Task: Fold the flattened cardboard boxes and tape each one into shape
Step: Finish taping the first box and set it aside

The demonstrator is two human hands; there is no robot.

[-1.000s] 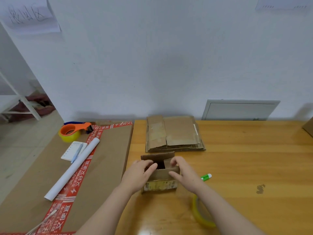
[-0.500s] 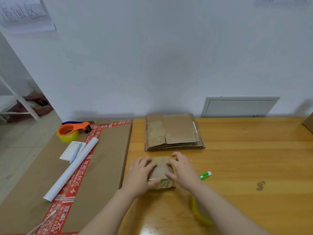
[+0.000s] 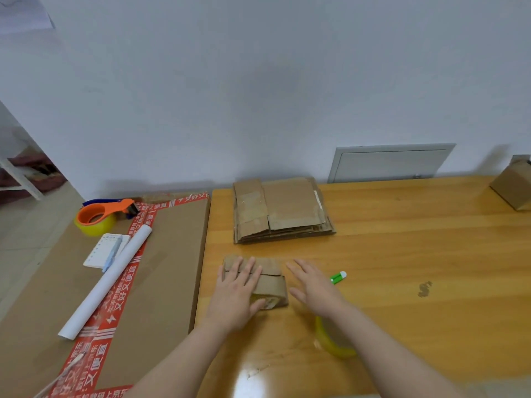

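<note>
Cardboard box (image 3: 271, 286), one, lies under the flat left hand (image 3: 235, 294); right hand (image 3: 313, 288), fingers straight, beside it.

Looking like a small, makeshift packing workroom: a stack of flattened boxes (image 3: 283, 209) is lying on a wooden table (image 3: 402, 254) against a bare white wall (image 3: 258, 96), an orange tape dispenser (image 3: 100, 215) is sitting on a big cardboard sheet (image 3: 172, 268) edged with red printed tape (image 3: 120, 288), a notepad (image 3: 99, 249), pen (image 3: 113, 252) and white paper roll (image 3: 106, 282) are lying beside it, a yellow tape roll (image 3: 330, 344) is resting near the table's front edge, a made-up box (image 3: 514, 186) is standing far right, a grey access panel (image 3: 390, 163) is showing low on the wall, tiled floor (image 3: 26, 225) is showing left
</note>
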